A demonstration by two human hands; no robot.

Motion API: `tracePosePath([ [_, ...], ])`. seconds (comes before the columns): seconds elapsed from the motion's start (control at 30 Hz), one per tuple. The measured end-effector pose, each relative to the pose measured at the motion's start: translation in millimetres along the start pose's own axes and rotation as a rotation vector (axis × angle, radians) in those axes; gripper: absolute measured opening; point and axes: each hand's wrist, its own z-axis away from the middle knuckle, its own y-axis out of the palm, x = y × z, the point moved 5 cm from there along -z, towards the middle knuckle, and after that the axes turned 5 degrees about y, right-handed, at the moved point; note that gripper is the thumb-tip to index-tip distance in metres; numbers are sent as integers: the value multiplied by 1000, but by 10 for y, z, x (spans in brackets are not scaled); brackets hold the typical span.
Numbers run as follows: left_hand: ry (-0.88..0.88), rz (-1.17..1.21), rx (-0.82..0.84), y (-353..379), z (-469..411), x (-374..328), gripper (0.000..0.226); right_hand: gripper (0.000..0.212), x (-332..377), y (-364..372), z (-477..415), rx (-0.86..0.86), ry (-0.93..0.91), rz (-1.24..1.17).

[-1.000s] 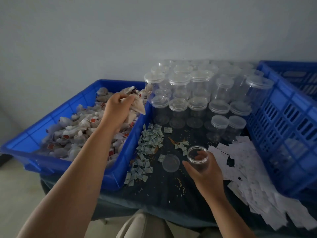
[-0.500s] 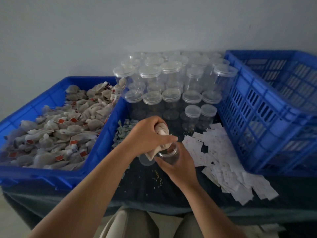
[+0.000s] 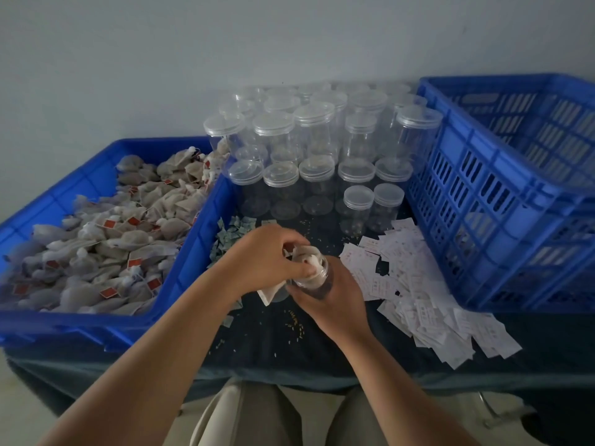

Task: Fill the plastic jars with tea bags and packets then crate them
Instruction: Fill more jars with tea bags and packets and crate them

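My right hand [image 3: 331,299] grips a small open clear jar [image 3: 314,278] just above the dark table. My left hand [image 3: 264,259] holds a bunch of white tea bags [image 3: 307,257] at the jar's mouth; some are in the opening and one hangs down beside the jar. A shallow blue tray [image 3: 193,252] on the left is heaped with tea bags [image 3: 122,233]. Small grey-green packets [image 3: 230,236] lie beside the tray. Several lidded empty jars [image 3: 315,156] stand at the back. A tall blue crate [image 3: 502,194] stands on the right.
White paper slips [image 3: 418,297] are strewn between my right hand and the crate. A loose jar lid [image 3: 283,292] lies partly hidden under my hands. Grains are scattered on the dark cloth [image 3: 296,323] near the table's front edge. A pale wall is behind.
My left hand carried tea bags from the tray to the jar held by my right hand. It now pushes them further into the opening. The view has shifted right.
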Motion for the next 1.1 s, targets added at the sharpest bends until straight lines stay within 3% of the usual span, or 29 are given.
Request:
tracePosePath([
  [0.1, -31, 87, -80, -61, 32, -27, 35, 47, 1, -24, -10, -27, 5, -29],
  [0.13, -31, 125, -26, -71, 31, -45, 33, 46, 0, -29, -13, -35, 4, -39],
  [0.23, -35, 76, 274, 49, 64, -106, 57, 46, -14, 2, -9, -14, -9, -11],
  [0.27, -35, 64, 279, 88, 60, -113, 62, 46, -20, 21, -7, 1, -8, 7],
  [0.3, -40, 82, 202, 90, 45, -120, 63, 47, -29, 34, -5, 11, -6, 12],
  [0.43, -151, 469, -470, -142, 35, -52, 49, 56, -36, 17, -10, -1, -3, -33],
  [0.5, -145, 638, -619, -185, 25, -43, 41, 57, -40, 18, -7, -2, -2, -31],
  [0.57, -80, 579, -563, -133, -7, -133, 31, 56, -40, 22, -5, -2, -2, -36],
  [0.67, -4, 406, -330, 102, -32, -212, 28, 52, -54, 13, -17, -4, -8, -54],
  [0.83, 126, 203, -316, 148, 177, -104, 49, 47, -58, 6, -17, -15, -3, -94],
  [1.0, 208, -22, 7, 345, 308, -117, 72, 41, -39, 2, -15, 3, -27, -68],
  [1.1, 204, -17, -102, 110, 370, -110, 66, 44, -37, 12, -12, -2, -29, -61],
])
